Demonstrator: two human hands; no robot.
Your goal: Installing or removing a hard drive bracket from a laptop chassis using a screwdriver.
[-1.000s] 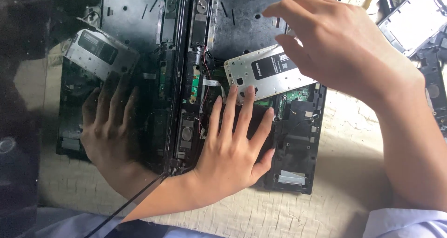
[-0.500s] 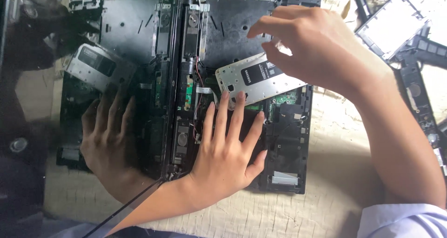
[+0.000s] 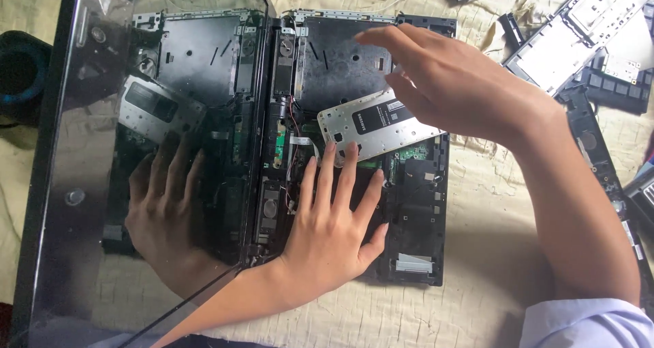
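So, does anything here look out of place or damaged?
Yes. The laptop base lies opened up, with its inner parts and wires bare. A silver metal plate sits tilted across it, held by the right hand, while the left hand presses on the base. More loose laptop parts lie scattered on the cloth at the upper right.

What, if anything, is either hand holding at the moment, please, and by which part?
The right hand holds the silver metal plate by its right end. The left hand holds nothing; it lies flat on the opened laptop base.
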